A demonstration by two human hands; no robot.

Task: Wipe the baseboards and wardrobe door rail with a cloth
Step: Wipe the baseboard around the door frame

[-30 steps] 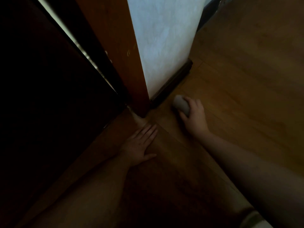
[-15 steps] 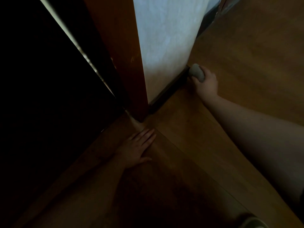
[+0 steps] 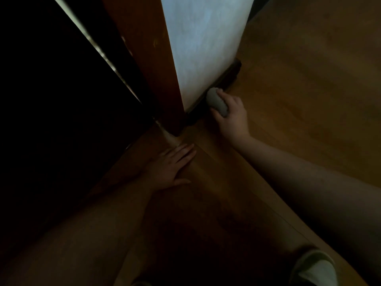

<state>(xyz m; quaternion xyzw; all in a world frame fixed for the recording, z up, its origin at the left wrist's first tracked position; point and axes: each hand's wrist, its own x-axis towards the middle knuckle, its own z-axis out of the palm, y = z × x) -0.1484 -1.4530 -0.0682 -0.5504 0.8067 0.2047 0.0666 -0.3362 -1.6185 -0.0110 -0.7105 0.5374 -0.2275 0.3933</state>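
Observation:
A dark baseboard (image 3: pixel 226 77) runs along the foot of a pale wall (image 3: pixel 204 44). My right hand (image 3: pixel 232 115) grips a bunched grey cloth (image 3: pixel 216 102) and holds it against the middle of that baseboard. Flat on the wooden floor, near the foot of the brown door frame (image 3: pixel 152 65), lies my left hand (image 3: pixel 171 165) with straight fingers and nothing in it. A thin bright strip (image 3: pixel 99 50) runs diagonally through the dark area on the left; I cannot tell whether it is the wardrobe rail.
Wooden floor (image 3: pixel 309 83) spreads to the right and toward me. The left side is a very dark opening (image 3: pixel 51 120). A foot in a pale sock or slipper (image 3: pixel 315 269) shows at the bottom right.
My right hand with the cloth went from the near end of the baseboard out to its far end, then back toward me to the middle. The left hand has stayed flat on the floor.

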